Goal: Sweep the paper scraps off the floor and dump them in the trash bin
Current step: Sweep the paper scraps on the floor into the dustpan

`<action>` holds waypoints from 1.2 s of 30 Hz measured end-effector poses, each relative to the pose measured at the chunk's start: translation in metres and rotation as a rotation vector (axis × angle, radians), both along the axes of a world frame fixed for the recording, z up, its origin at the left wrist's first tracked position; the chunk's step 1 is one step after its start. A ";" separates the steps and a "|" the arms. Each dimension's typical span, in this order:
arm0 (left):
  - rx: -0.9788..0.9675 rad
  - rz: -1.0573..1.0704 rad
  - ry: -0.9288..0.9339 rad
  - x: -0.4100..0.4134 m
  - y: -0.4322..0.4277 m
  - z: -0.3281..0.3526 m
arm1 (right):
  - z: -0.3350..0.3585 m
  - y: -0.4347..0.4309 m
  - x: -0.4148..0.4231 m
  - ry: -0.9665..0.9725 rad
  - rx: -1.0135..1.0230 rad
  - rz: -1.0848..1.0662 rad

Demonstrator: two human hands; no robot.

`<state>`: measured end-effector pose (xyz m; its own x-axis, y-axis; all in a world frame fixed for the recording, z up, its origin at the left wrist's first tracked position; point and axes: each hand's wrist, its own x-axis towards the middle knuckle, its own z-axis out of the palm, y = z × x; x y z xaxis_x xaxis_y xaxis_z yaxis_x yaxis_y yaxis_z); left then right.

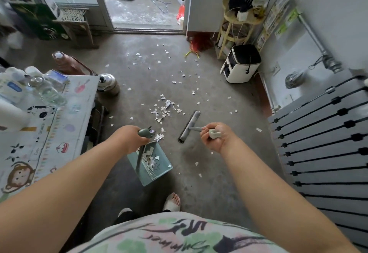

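Left hand (pixel 130 138) grips the teal plastic dustpan (pixel 153 165) handle; right hand (pixel 216 136) fists the grey broom (pixel 189 126). Jagged white paper scraps (pixel 164 109) litter rough concrete, frame centre.

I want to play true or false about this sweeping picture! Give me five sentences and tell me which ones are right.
1. The left hand holds the dustpan by its handle. True.
2. The dustpan is empty. False: some paper scraps already lie in it.
3. The right hand grips the handle of the broom. True.
4. The floor is swept clean. False: many paper scraps lie scattered on it, with a heap just ahead of the dustpan.
5. The kettle stands on the table. False: it stands on the floor, beside the table's corner.
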<state>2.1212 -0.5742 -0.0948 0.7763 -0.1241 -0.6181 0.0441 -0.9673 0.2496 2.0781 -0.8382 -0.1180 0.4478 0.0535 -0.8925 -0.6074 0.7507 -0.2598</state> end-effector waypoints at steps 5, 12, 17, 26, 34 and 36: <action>-0.023 -0.056 -0.010 0.009 -0.022 -0.006 | 0.004 -0.015 -0.017 0.026 -0.055 0.003; -0.025 -0.167 -0.004 0.021 -0.058 -0.013 | 0.002 -0.030 -0.040 0.095 -0.107 -0.043; 0.000 -0.313 0.008 0.030 -0.082 -0.015 | -0.002 -0.035 -0.062 0.156 -0.126 -0.094; 0.010 -0.496 0.048 0.039 -0.116 -0.014 | -0.008 -0.030 -0.111 0.290 -0.187 -0.220; 0.045 -0.625 0.040 0.048 -0.128 -0.010 | -0.036 -0.011 -0.122 0.418 -0.232 -0.360; 0.058 -0.641 0.032 0.052 -0.125 -0.008 | -0.042 -0.002 -0.119 0.412 -0.214 -0.380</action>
<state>2.1737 -0.6991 -0.1033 0.5405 -0.5228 -0.6592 -0.5409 -0.8160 0.2038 1.9586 -0.8402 -0.1595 0.0155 -0.2426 -0.9700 -0.3895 0.8920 -0.2293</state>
